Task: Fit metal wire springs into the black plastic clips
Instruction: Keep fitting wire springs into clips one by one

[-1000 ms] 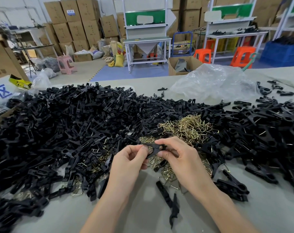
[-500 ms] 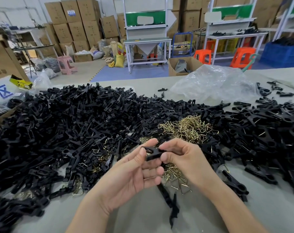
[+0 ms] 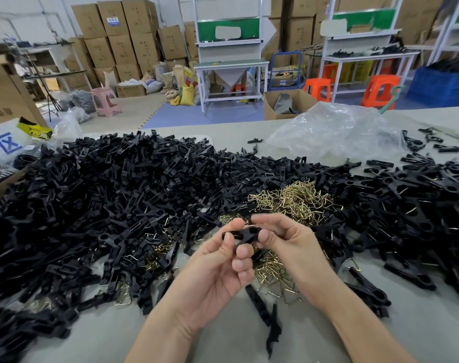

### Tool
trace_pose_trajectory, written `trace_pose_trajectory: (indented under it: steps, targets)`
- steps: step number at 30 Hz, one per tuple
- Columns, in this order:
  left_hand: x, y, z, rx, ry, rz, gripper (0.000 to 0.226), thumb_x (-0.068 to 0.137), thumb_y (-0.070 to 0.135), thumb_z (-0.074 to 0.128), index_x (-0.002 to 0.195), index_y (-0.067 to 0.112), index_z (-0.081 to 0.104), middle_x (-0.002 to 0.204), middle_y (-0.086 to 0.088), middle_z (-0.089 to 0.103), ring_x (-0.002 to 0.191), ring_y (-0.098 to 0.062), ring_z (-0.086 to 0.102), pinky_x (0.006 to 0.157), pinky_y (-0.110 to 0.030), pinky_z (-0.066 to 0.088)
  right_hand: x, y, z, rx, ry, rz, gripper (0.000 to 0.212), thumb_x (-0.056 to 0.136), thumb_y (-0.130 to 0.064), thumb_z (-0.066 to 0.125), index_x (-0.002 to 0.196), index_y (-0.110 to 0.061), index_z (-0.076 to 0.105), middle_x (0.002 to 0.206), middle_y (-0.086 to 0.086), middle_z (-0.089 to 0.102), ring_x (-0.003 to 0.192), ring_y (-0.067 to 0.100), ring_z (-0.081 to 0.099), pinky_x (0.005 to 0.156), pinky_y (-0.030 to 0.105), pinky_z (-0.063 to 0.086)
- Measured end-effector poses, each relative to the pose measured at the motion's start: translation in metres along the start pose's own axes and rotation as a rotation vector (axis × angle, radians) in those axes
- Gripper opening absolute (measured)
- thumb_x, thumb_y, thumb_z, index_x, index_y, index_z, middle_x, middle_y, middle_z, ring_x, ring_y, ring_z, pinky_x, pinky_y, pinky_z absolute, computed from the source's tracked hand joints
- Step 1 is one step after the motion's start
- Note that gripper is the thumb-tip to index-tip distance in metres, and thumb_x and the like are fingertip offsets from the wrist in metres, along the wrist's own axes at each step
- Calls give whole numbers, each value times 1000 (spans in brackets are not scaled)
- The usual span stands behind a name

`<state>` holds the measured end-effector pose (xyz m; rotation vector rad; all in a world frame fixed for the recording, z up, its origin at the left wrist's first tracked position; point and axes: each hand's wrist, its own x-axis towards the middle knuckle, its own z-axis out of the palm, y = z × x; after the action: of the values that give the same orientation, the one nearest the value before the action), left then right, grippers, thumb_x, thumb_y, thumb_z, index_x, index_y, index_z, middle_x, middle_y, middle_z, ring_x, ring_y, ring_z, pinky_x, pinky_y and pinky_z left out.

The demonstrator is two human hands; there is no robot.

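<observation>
Both hands hold one black plastic clip (image 3: 242,235) above the table, just in front of the spring pile. My left hand (image 3: 217,268) is palm-up and pinches the clip's left end between thumb and fingers. My right hand (image 3: 288,244) grips its right end with curled fingers. Whether a spring sits in this clip is hidden by the fingers. A heap of brass-coloured wire springs (image 3: 293,197) lies right behind the hands, with more springs (image 3: 273,273) under them.
A large mound of black clip parts (image 3: 105,195) covers the left and middle of the grey table (image 3: 417,326). Another pile of clips (image 3: 419,205) lies right. Two loose clip halves (image 3: 265,315) lie near the front. A crumpled clear plastic bag (image 3: 335,129) sits behind.
My left hand has turned palm-up and shifted under the clip. The clip has risen slightly and both hands have drawn a little closer to me.
</observation>
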<state>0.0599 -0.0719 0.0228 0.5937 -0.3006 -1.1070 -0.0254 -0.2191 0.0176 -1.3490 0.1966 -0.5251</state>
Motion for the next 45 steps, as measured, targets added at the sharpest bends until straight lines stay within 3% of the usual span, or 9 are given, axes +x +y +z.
trace_pose_trajectory:
  steps: [6, 9, 19, 25, 28, 32, 37, 41, 45]
  targets:
    - [1, -2, -1, 4, -1, -7, 20, 83, 16, 68, 101, 16, 76, 70, -7, 53, 54, -13, 48, 57, -26, 48, 3, 1, -4, 68, 4, 29, 32, 72, -21, 80, 103, -21, 75, 86, 12, 77, 72, 14, 70, 75, 21, 56]
    - [1, -3, -1, 12, 6, -8, 19, 81, 15, 68, 99, 17, 77, 68, -7, 54, 53, -13, 48, 55, -26, 47, 4, 3, -6, 73, 20, 18, 42, 70, -18, 80, 110, -14, 67, 79, 9, 74, 69, 14, 69, 72, 20, 55]
    - [0, -3, -5, 1, 43, -44, 24, 95, 12, 55, 97, 17, 78, 67, -8, 54, 51, -14, 48, 53, -28, 47, 2, 4, -5, 11, -6, -5, 40, 73, -14, 76, 110, -9, 63, 69, 1, 71, 67, 10, 67, 72, 20, 55]
    - [3, -5, -1, -14, 140, -65, 32, 99, 10, 47, 90, 16, 77, 63, -6, 50, 45, -12, 43, 47, -28, 45, 2, 6, -7, -46, 11, -4, 40, 74, -18, 78, 110, -11, 64, 76, 5, 74, 71, 13, 70, 72, 19, 54]
    - [3, -10, -2, -40, 219, -70, 24, 101, 5, 45, 95, 13, 67, 58, -5, 47, 41, -11, 40, 42, -26, 43, 3, 10, -7, -120, 10, -24, 38, 74, -22, 78, 110, -17, 65, 85, 14, 77, 74, 16, 72, 75, 21, 54]
    - [7, -13, 3, -150, 140, -28, 23, 90, 12, 57, 95, 15, 79, 66, -4, 52, 47, -9, 45, 47, -25, 46, 4, 9, -7, -67, 35, -14, 36, 77, -21, 77, 112, -18, 67, 84, 10, 76, 76, 17, 71, 78, 24, 57]
    - [9, -7, 4, -108, 165, -9, 22, 85, 14, 61, 94, 16, 81, 65, -2, 52, 45, -7, 45, 46, -23, 45, 3, 5, -6, -98, -21, 8, 35, 80, -23, 74, 114, -22, 71, 94, 8, 77, 85, 14, 70, 86, 24, 56]
    - [8, -5, 3, -14, 186, 1, 29, 92, 17, 54, 108, 14, 78, 65, 0, 51, 46, -7, 45, 47, -22, 46, -1, 3, -2, -156, -71, 14, 33, 87, -17, 77, 114, -35, 73, 102, 4, 77, 97, 12, 71, 89, 21, 53]
    - [8, -4, 1, 143, 229, 15, 38, 93, 33, 56, 126, 15, 63, 71, 0, 57, 54, -7, 50, 53, -21, 51, -3, -1, -9, -162, 19, 22, 33, 92, -17, 73, 115, -41, 72, 97, -4, 75, 91, 10, 70, 86, 18, 53]
